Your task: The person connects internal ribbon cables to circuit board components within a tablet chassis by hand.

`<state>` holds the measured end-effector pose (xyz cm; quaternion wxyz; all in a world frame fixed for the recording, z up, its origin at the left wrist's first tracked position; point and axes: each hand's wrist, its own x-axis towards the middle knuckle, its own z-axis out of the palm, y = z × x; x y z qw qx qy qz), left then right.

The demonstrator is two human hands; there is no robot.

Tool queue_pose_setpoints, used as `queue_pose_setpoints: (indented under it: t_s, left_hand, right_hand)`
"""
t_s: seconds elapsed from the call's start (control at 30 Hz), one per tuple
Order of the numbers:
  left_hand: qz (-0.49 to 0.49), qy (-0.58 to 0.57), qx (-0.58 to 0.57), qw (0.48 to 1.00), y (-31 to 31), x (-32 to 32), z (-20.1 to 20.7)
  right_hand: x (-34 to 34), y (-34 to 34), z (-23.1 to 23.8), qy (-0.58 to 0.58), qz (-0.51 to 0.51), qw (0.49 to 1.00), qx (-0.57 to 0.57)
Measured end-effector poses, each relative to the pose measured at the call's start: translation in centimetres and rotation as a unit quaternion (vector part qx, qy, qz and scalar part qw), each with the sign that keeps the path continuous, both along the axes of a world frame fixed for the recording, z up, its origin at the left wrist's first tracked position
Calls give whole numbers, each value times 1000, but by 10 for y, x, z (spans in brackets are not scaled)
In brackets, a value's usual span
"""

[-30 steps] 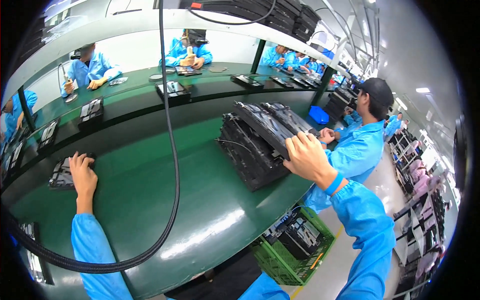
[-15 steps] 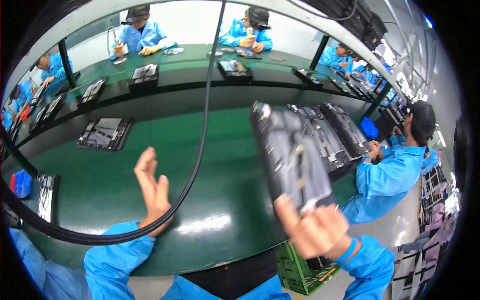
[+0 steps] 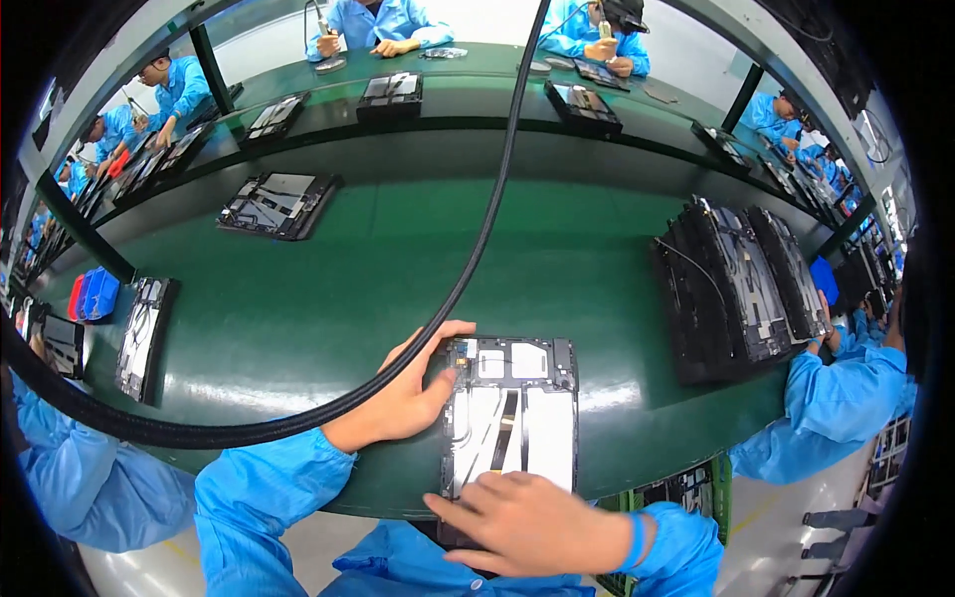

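Black-framed electronic unit point(image 3: 549, 428) with silver-white panels, lying flat on the green tabletop point(image 3: 587, 269) by its near edge, directly before the person.

Long axis: from the near edge toward the far side of the table. The black end with two pale windows points away from the person; the long white panels run toward the body. Left hand point(image 3: 403, 403): laid at the upper left side, thumb at the frame, index finger extended by the far corner, the hand unclenched. Right hand point(image 3: 527, 522): across the near end, fingers spread; whether they grasp the frame cannot be told, that end being covered. A black cable point(image 3: 249, 431) crosses in front of the left hand. Right of the unit, well apart: a stack of similar units point(image 3: 751, 289).
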<state>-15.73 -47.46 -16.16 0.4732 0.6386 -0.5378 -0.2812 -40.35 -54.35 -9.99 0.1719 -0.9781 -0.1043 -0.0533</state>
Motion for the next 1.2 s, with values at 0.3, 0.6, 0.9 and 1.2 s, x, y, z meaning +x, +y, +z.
queue_pose_setpoints:
  t_s: [0.3,0.6,0.9,1.2]
  left_hand:
    - [-112,-14,39,993,5,17,9]
    - [-176,56,76,980,3,23,14]
    - [-162,-2,55,985,-3,15,16]
    - [-111,-63,1,992,-7,0,9]
  right_hand:
    - [70,-109,-21,-74,-123,986,82]
    - [66,-110,-36,-73,-152,974,151]
    - [68,-115,-47,-93,-149,974,144]
    - [59,-122,-38,-90,-136,970,179]
